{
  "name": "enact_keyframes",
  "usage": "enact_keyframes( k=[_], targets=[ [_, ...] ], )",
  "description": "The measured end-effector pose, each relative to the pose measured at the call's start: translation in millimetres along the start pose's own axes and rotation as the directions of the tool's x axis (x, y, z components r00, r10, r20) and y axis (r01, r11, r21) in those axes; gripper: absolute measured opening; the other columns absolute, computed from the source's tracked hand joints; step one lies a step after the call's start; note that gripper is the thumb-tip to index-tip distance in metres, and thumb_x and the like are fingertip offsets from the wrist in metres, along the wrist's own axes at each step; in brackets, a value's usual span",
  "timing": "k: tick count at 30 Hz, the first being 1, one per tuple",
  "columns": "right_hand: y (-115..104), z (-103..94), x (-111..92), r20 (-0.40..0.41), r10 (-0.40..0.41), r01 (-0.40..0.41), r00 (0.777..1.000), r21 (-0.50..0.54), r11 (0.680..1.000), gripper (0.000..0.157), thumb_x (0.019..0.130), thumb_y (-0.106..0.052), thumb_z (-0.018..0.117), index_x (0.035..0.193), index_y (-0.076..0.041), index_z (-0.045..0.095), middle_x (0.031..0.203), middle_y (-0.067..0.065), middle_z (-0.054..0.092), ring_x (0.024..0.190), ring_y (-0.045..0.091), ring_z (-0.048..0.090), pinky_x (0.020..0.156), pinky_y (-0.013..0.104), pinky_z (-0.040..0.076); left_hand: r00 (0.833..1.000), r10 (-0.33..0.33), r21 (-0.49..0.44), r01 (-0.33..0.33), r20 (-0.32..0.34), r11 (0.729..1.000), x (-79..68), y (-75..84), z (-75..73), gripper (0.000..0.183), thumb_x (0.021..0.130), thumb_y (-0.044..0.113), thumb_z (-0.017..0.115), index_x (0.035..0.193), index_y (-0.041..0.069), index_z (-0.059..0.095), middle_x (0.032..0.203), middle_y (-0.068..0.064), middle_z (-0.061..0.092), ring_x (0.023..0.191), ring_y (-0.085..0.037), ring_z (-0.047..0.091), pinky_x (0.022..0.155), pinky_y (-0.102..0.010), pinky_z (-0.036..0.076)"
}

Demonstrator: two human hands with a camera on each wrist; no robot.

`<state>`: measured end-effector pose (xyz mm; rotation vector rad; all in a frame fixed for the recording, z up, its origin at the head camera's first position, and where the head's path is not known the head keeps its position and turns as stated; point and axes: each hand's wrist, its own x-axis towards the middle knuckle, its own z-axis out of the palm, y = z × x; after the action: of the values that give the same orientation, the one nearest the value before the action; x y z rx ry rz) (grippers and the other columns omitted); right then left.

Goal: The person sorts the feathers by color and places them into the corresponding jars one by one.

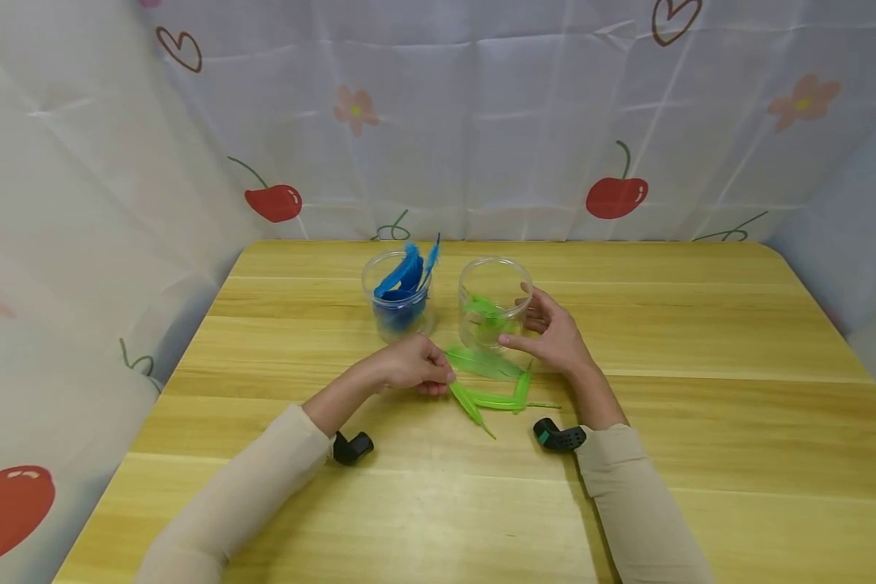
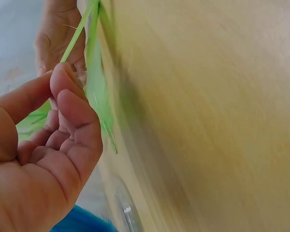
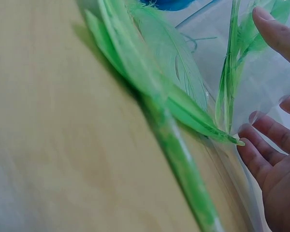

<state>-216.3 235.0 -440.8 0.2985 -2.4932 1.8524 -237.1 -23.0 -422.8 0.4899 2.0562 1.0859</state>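
My left hand (image 1: 414,364) pinches a bright green feather (image 1: 470,405) between thumb and fingertips, just in front of two clear cups. In the left wrist view the feather's thin shaft (image 2: 75,41) rises from the fingertips. My right hand (image 1: 557,338) holds the right clear plastic cup (image 1: 474,331) at its side, thumb toward the front and fingers round the right side. Green feathers (image 1: 486,308) stand inside that cup. More loose green feathers (image 1: 498,401) lie on the table between the hands, a paler one (image 1: 485,362) right at the cup's base.
A second clear cup (image 1: 380,312) on the left holds several blue feathers (image 1: 409,276), some sticking out above its rim. Both cups stand on a wooden table (image 1: 438,511). A patterned white cloth (image 1: 467,122) hangs behind its far edge. Black wrist devices (image 1: 354,448) sit near the sleeves.
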Motion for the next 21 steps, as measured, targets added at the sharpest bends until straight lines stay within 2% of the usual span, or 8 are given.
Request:
enact_keyframes(
  k=[5,14,21],
  targets=[
    [-1,0.3,0,0.002,-0.002,0.002,1.0,-0.002,1.0,0.086,0.081,0.003,0.079,0.152,0.003,0.029,0.138,0.035,0.045,0.123,0.046,0.05,0.105,0.052,0.04,1.0,-0.003,-0.066,0.004,0.022,0.998,-3.4,-0.4,-1.5,0.017,0.098,0.005,0.059,0.092,-0.006,0.07,0.076,-0.007,0.068,0.066,-0.011,0.061,0.063,-0.023,0.054],
    [-1,0.3,0,0.0,0.004,-0.004,1.0,-0.016,1.0,0.087,0.081,0.002,0.079,0.152,0.004,0.029,0.137,0.035,0.046,0.124,0.046,0.05,0.106,0.052,0.039,0.998,0.038,-0.177,-0.029,0.047,0.984,-13.1,2.2,-2.5,0.021,0.1,0.006,0.056,0.096,-0.011,0.068,0.079,-0.011,0.068,0.067,-0.011,0.06,0.065,-0.023,0.053],
    [-1,0.6,1,0.005,0.016,-0.016,1.0,-0.017,1.0,0.087,0.081,0.0,0.079,0.152,0.003,0.029,0.138,0.033,0.046,0.124,0.045,0.05,0.106,0.053,0.038,0.997,0.077,-0.297,-0.068,0.02,0.952,-22.2,13.4,-1.9,0.022,0.101,0.005,0.055,0.095,-0.014,0.065,0.078,-0.008,0.066,0.069,-0.013,0.058,0.067,-0.025,0.052]
  ],
)
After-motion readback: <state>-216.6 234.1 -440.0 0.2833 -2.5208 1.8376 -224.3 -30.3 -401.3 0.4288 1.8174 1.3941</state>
